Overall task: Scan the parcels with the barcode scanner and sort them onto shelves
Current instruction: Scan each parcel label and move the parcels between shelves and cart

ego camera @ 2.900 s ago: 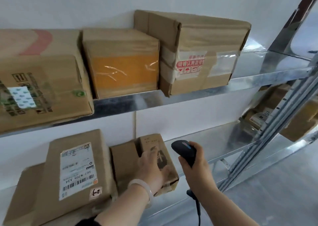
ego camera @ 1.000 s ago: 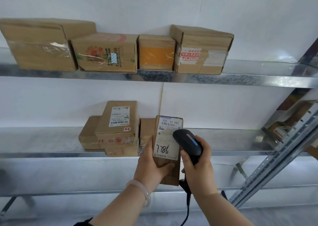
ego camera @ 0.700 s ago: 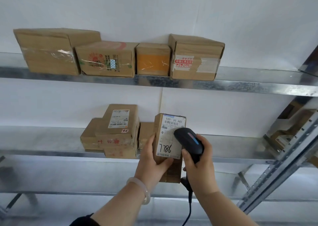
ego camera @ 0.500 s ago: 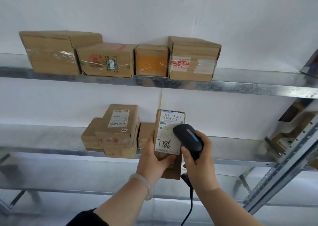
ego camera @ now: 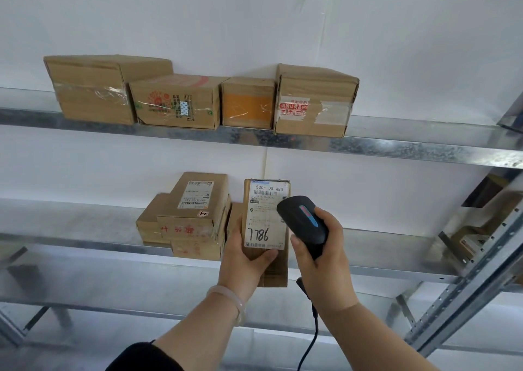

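Parcel (ego camera: 276, 269) is standing upright in my view, a slim oblong box of brown corrugated card w/ soft, scuffed corners. The L hand (ego camera: 243, 260) is gripping its lower half: thumb curling across the front, fingers wrapping the left edge. A white matte paper label (ego camera: 266, 218) is covering most of the front above the thumb, carrying a printed barcode near the top and big hand-inked black digits at the bottom.

Just right of that grip, the R hand (ego camera: 325, 260) is closing round the handle of the scanner (ego camera: 304, 223). It's smooth black plastic, w/ a rounded head and a pink-blue strip along the top. The head is overlapping the label's right edge; can't tell if it's touching. A thin dark cable (ego camera: 311, 339) is hanging from the handle, below the R wrist.

A pale translucent bangle (ego camera: 229, 297) is sitting on the L wrist, and a black sleeve (ego camera: 144, 356) is showing further down the arm.

Behind both hands the mid shelf (ego camera: 382, 260) is running across, galvanised sheet metal w/ a spangled grey sheen. Left of the L hand, a stack of cardboard boxes (ego camera: 195, 209) is resting on it, the top one tilting and labelled.

Above the grip, the upper shelf (ego camera: 396, 147), same metal, is carrying four taped cardboard boxes (ego camera: 249, 104) side by side, one w/ an orange panel. Right of the R hand a perforated steel upright (ego camera: 467, 285) is slanting up.
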Tool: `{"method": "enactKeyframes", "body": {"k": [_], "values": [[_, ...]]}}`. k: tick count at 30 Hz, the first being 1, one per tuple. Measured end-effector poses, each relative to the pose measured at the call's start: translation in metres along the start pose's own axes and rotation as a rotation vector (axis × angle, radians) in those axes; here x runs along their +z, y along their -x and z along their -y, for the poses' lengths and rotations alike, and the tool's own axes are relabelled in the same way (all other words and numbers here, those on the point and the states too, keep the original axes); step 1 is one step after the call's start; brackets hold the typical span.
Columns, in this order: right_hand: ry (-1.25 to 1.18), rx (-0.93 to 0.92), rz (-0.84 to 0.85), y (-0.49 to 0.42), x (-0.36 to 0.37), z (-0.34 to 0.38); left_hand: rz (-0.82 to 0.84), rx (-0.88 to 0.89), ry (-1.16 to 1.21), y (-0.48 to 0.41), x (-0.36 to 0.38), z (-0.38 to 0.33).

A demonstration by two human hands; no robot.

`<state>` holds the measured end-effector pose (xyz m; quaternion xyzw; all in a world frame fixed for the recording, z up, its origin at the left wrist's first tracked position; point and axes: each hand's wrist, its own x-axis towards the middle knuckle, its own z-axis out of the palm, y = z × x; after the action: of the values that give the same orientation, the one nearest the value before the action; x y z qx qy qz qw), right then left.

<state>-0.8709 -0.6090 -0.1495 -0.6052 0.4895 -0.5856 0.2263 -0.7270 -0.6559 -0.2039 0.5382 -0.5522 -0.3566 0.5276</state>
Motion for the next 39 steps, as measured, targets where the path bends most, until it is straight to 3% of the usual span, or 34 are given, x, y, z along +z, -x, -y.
{"method": "enactKeyframes", "body": {"k": [18, 30, 39], "values": [[-0.046, 0.106, 0.134, 0.005, 0.013, 0.029, -0.097, -0.012, -0.026, -0.011, -0.002, 0.001], [-0.021, 0.083, 0.177, 0.011, 0.012, 0.04, -0.105, -0.029, 0.003, -0.008, -0.001, 0.005], [0.025, 0.049, 0.194, 0.0, 0.017, 0.027, -0.208, -0.073, 0.021, -0.002, -0.019, -0.006]]}}
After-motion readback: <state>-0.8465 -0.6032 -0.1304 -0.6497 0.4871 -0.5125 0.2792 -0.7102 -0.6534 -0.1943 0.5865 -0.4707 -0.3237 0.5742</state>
